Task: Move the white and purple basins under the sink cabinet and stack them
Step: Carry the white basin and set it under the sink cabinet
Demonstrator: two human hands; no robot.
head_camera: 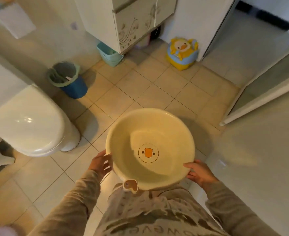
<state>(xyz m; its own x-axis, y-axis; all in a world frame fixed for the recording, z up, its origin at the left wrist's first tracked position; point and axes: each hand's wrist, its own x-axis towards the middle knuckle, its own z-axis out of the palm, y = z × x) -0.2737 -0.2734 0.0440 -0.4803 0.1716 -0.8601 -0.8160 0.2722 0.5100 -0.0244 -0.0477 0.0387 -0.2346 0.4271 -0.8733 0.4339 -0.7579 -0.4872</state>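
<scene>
I hold a round white basin with an orange duck face printed on its bottom, level above the tiled floor in front of my body. My left hand grips its near left rim and my right hand grips its near right rim. A small duck-shaped tab sticks out of the rim toward me. The sink cabinet with floral doors stands at the far end of the floor. A pale purple shape shows in the dark gap under it; I cannot tell whether it is the purple basin.
A white toilet stands at the left, with a blue bin lined with a green bag beyond it. A teal bin sits beside the cabinet's left corner. A yellow duck potty stands to its right. A doorway frame runs along the right.
</scene>
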